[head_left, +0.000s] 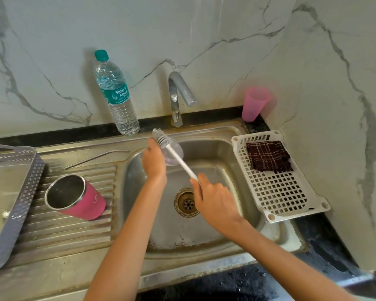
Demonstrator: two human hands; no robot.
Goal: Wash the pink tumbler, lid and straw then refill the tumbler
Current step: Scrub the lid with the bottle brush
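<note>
Your left hand [153,161] grips the clear, domed plastic lid [174,153] by its edge, fingers curled round it. It holds the lid above the stainless-steel sink basin [226,153], so runoff should fall toward the drain. Your right hand [213,198] grasps the near end of the white-handled bottle brush [182,162], fingers curled round the handle. The bristle head lies across the lid's upper edge, just beside your left fingertips. This end grip gives reach but probably little pressure. The step in hand appears to be scrubbing the lid.

The curved chrome tap [179,92] shows no running water. The pink steel-lined tumbler [78,197] lies on its side on the ribbed drainboard [74,231], well apart from the basin. Whether it is washed cannot be told. The bent metal straw [96,157] lies flat behind it. The capped clear water bottle [117,98] stands at the wall, presumably for the refill.
</note>
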